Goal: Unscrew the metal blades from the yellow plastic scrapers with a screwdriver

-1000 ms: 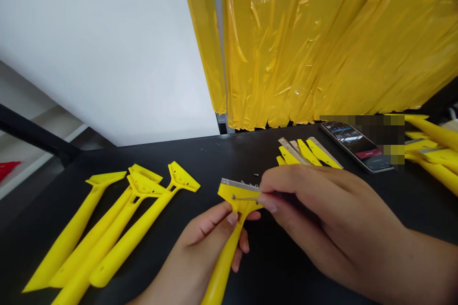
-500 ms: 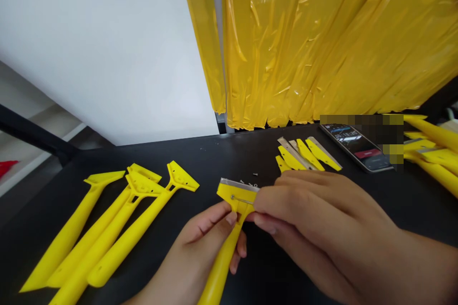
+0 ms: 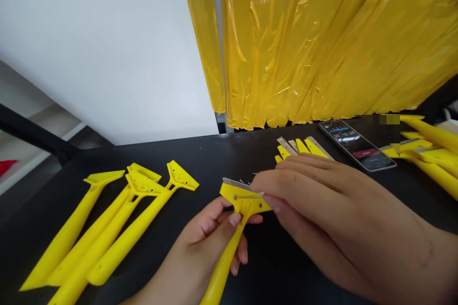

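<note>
My left hand (image 3: 211,233) is closed round the neck of a yellow scraper (image 3: 245,200), its thumb pressed on the front. A thin metal blade (image 3: 236,183) lies along the scraper head's top edge, and two small screws show on the yellow face. Pinched between the thumb and forefinger of my right hand (image 3: 318,205) is a thin bent-looking metal rod, like a hex key (image 3: 252,196). Its far end reaches the left screw (image 3: 235,197); whether it sits in the screw I cannot tell. Loose small screws (image 3: 241,181) lie just behind the head, partly hidden by my fingers.
Several yellow scraper handles (image 3: 132,221) lie at the left of the black table (image 3: 179,143). Yellow plates and metal blades (image 3: 296,145) lie behind my right hand. A phone (image 3: 358,145) and a pile of yellow scrapers (image 3: 432,152) are at the right. Yellow plastic sheeting (image 3: 304,47) hangs behind.
My right fingers have shifted slightly right and up, swinging the hex key's held end upward and uncovering the right screw. The scraper has moved a little to the right.
</note>
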The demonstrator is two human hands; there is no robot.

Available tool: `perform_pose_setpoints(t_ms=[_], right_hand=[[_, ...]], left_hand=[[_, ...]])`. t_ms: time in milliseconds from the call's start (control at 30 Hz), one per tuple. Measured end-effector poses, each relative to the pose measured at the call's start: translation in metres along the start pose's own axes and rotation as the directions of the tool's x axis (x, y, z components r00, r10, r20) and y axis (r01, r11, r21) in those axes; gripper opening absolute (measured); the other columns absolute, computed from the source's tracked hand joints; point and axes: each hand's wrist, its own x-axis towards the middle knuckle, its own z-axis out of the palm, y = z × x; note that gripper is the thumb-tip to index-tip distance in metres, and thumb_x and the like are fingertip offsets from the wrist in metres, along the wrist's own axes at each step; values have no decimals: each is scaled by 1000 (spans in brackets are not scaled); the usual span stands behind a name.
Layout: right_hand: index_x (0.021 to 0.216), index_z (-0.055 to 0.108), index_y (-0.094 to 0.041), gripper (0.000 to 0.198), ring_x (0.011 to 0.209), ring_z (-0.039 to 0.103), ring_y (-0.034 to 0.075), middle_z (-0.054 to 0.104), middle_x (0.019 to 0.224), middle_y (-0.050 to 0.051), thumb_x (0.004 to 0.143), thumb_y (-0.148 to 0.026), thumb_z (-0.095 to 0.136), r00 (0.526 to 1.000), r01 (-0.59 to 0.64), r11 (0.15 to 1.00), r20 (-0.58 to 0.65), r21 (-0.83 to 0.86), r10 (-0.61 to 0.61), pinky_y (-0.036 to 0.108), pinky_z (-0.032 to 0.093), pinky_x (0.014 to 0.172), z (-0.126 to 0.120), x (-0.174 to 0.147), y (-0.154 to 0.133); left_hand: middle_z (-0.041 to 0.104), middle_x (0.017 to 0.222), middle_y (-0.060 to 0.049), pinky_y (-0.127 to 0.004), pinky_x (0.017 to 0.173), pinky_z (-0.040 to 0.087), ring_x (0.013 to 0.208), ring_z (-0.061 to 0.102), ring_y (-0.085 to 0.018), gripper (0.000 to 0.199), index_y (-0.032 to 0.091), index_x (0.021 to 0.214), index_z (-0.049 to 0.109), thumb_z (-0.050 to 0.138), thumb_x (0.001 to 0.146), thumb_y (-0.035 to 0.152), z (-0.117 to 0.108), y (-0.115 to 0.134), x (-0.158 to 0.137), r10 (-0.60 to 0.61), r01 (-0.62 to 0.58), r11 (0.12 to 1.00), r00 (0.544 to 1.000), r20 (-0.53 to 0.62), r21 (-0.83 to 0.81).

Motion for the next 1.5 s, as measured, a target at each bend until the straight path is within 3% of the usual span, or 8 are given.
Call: perform_pose_setpoints(t_ms=[133,300,400,500,700,867,1200,1500], right_hand=[[117,65,-18,29,81,69,22,75,103,6,102,-10,43,999,-49,999,17,0,49,38,53,73,1,-1,1],[107,66,-19,30,77,69,23,75,97,7,100,-10,38,999,-43,999,-1,-16,43,38,52,66,-5,-1,-6],[106,66,-19,29,74,68,23,75,95,7,99,-9,39,998,-62,997,3,-43,62,40,52,68,-6,0,-6],[106,65,-18,27,77,68,23,75,96,7,97,-9,41,998,-67,997,-3,-30,67,41,53,72,-5,0,-5],[114,61,-18,27,78,65,21,71,94,4,96,-8,43,994,-107,994,39,18,106,37,49,68,-5,-3,-3],[115,60,-20,27,80,66,21,72,96,3,96,-10,45,990,-119,993,80,27,116,37,49,68,-5,-3,-2],[122,59,-18,29,82,69,22,75,101,6,99,-10,42,995,-101,995,14,-16,101,39,54,73,-5,-1,-2],[115,66,-18,25,83,68,26,74,100,8,98,-14,47,995,-71,997,61,-36,73,43,54,74,-9,-3,-1]], left_hand=[[69,73,-3,-22,59,50,62,58,-13,19,17,98,73,68,101,35,2,4,0,14,-14,999,1000,-5,-29],[74,92,-4,-20,50,50,59,65,-13,34,24,131,69,73,98,30,1,-4,-4,-56,85,985,981,187,-153],[71,75,0,-18,42,43,42,56,-8,31,25,132,67,69,102,32,-4,-14,1,-74,121,977,964,254,-174],[69,65,0,-18,38,40,39,53,-9,32,23,131,67,69,101,32,-9,-24,10,-15,87,969,955,297,-231],[68,65,-2,-20,41,40,45,56,-12,31,18,121,70,76,95,36,-9,-21,8,-61,113,967,973,222,-229],[64,67,-1,-20,51,36,53,53,-11,24,18,121,69,67,100,30,2,-6,-5,-126,137,973,989,72,-185],[62,64,-2,-19,45,29,45,44,-9,21,21,114,70,62,102,36,5,1,-10,-206,220,964,973,106,-150],[60,61,-2,-18,43,28,44,41,-8,23,20,109,72,62,101,38,3,-2,-12,-225,238,961,969,101,-141]])
